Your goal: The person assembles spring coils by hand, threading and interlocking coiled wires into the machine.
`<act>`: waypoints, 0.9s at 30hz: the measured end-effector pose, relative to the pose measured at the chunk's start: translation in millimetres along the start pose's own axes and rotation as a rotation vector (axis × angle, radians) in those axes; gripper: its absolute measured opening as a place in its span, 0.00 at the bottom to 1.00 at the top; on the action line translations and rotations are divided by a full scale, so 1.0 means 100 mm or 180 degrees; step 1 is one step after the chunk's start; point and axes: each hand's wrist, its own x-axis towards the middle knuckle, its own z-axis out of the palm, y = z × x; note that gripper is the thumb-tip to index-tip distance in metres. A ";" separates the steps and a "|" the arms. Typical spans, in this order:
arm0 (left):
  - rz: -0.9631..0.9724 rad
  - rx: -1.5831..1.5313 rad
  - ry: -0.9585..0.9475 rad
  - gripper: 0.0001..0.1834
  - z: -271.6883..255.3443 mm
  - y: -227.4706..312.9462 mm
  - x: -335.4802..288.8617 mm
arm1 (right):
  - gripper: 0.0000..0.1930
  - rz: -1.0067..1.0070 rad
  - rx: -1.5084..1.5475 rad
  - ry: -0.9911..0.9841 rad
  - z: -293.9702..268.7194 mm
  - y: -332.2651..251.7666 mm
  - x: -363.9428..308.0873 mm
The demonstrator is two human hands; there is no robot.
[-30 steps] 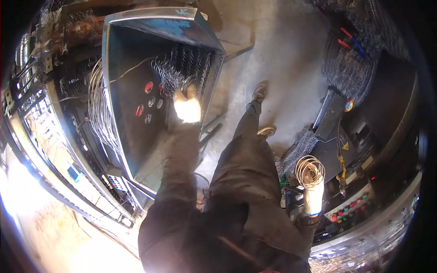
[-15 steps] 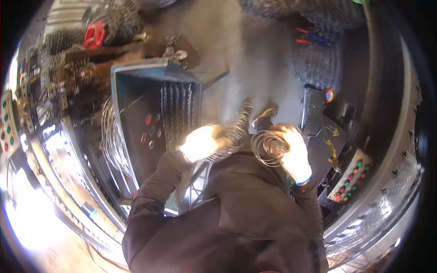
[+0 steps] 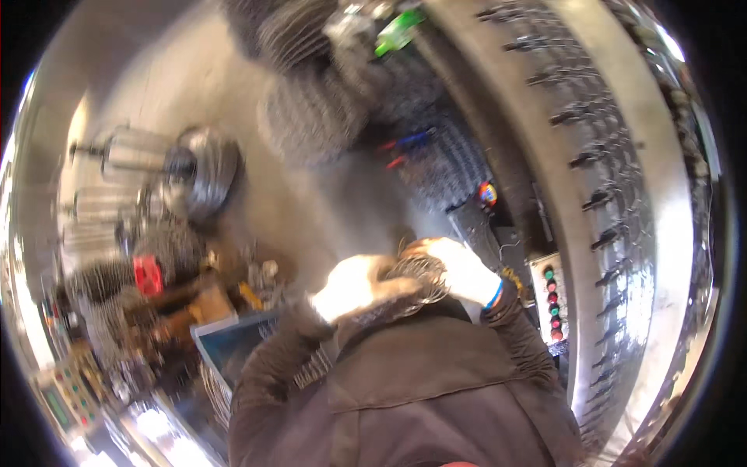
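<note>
My left hand, in a pale work glove, is closed around bundled metal wire; glare washes out much of the glove. Beside it, my right hand, gloved in white with a blue cuff edge, grips the same bunch from the other side. Between them, close in front of my body, sits a loose coil of thin wire. Its rings overlap, and motion blur hides where one strand ends and another starts. The fingertips are partly covered by the wire.
A control panel with coloured buttons stands at my right, by a long machine with a row of dark fittings. Piles of wire mesh lie ahead. A blue-rimmed bin and a red object are at left.
My hands have come together, joining the wire bundles each held apart before. My view has swung to the right, so the bin now lies lower left, partly behind my arm.
</note>
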 end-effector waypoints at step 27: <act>0.1042 0.0616 -0.0111 0.23 -2.92 0.03 2.00 | 0.20 0.3133 -0.3394 0.4380 -2.04 1.23 0.19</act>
